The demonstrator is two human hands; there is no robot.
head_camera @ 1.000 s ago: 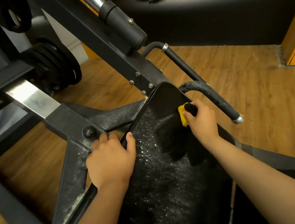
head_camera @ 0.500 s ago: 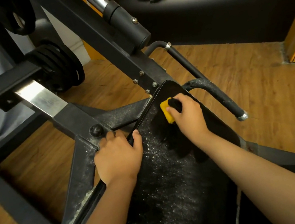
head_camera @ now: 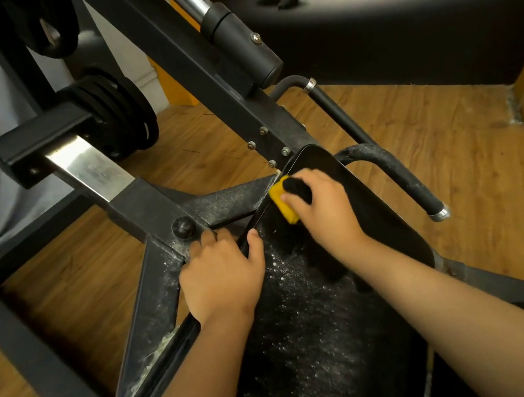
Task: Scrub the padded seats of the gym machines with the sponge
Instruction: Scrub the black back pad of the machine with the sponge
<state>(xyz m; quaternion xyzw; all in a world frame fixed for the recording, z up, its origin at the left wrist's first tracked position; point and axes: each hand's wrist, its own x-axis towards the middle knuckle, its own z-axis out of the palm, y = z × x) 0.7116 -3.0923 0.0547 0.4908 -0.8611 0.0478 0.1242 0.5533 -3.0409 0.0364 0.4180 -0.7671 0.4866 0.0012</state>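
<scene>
At far-left corner of padded seat (head_camera: pixel 377 213), right hand (head_camera: pixel 325 212), grip pinching sponge (head_camera: pixel 284 206), has crossed from right; far strip likely done.

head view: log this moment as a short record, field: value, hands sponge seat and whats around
surface: black padded seat, white foam specks over its near part, far end dark and glossy
tool: yellow sponge with a black scrub side, pressed on the seat's far left corner
right: right hand grips the sponge
left: left hand holds the seat's left edge, thumb on the pad
machine: black steel frame, speckled white beside the seat
nearby: handle bar right of the seat; weight plates far left; wooden floor
</scene>
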